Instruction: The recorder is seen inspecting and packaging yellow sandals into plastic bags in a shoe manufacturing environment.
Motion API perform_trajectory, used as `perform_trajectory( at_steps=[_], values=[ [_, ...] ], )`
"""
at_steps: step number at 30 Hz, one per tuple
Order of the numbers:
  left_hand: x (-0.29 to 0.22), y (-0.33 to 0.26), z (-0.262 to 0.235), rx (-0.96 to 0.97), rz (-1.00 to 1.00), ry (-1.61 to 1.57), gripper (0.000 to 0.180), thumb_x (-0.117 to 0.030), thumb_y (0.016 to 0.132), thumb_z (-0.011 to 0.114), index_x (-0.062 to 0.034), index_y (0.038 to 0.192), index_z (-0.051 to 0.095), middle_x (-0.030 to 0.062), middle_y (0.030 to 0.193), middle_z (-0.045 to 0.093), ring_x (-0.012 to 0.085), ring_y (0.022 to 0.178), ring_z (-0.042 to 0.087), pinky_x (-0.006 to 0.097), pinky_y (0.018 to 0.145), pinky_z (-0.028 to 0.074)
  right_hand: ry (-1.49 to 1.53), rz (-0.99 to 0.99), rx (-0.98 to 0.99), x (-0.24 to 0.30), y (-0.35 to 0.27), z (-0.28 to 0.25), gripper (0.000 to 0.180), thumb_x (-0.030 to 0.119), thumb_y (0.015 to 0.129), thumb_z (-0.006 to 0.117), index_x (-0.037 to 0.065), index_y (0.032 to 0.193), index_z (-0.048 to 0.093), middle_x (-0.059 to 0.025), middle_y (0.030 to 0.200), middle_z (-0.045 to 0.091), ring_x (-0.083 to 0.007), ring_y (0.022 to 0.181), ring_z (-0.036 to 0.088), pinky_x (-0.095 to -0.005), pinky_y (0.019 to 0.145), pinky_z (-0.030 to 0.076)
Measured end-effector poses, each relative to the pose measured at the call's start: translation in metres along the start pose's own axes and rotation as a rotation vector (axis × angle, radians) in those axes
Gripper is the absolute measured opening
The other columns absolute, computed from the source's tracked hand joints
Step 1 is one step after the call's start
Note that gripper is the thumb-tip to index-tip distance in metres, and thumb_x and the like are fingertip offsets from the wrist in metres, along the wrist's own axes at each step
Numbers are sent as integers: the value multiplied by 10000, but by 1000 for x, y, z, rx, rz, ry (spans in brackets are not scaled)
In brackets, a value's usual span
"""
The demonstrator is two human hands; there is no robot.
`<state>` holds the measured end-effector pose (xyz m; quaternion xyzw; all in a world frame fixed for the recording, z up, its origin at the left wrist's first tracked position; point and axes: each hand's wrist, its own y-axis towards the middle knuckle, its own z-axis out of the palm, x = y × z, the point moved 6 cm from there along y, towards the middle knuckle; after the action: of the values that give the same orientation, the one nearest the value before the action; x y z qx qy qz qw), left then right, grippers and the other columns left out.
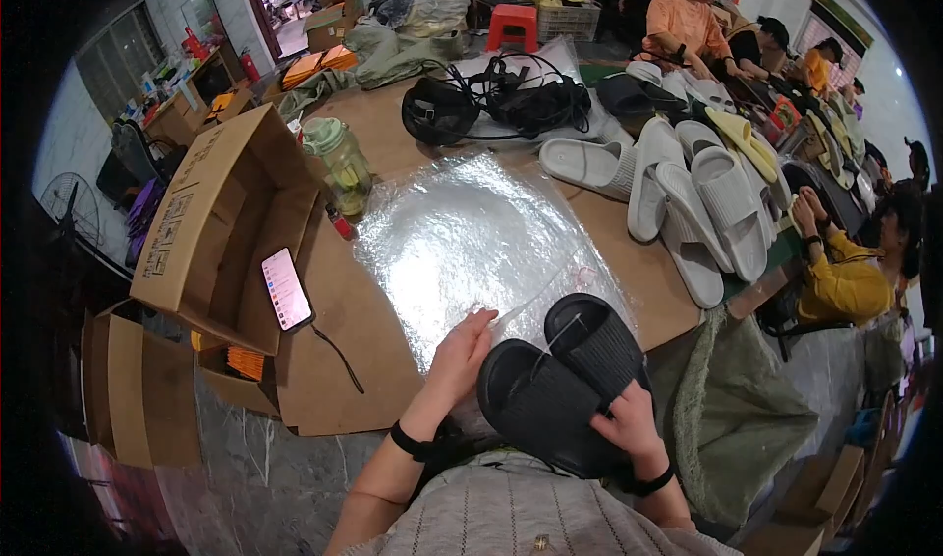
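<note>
My right hand (629, 422) is closed on a pair of black slide slippers (542, 407), its fingers on the strap of the right one. The slippers lie side by side in front of my body, toes toward me, and a thin clear strand shows at their heels. My left hand (460, 356), left of the slippers, has its fingers together at the edge of a clear plastic bag (471, 232). The shiny bags lie flat on the cardboard-covered table. Part of the plastic beneath the slippers is hidden.
Grey slippers (678, 193) are heaped at the right. Black straps and bags (496, 104) lie at the back. A phone (287, 289), an open cardboard box (226, 227) and a green-lidded bottle (339, 163) are at the left. Other people (678, 26) work at the far right.
</note>
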<state>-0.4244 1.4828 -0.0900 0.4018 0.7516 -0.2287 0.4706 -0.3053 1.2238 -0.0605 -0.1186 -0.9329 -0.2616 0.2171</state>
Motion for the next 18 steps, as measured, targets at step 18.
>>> perform_trajectory(
  at_steps=[18],
  values=[
    [-8,-3,-9,-143,55,-89,279,-178,866,699,-74,1124,722,147,1279,644,323,1155,624,379,989,481,-203,181,-60,-2,6,-3,273,210,728,775,2,739,600,-179,1003,609,-399,913,598,-470,655,506]
  ],
)
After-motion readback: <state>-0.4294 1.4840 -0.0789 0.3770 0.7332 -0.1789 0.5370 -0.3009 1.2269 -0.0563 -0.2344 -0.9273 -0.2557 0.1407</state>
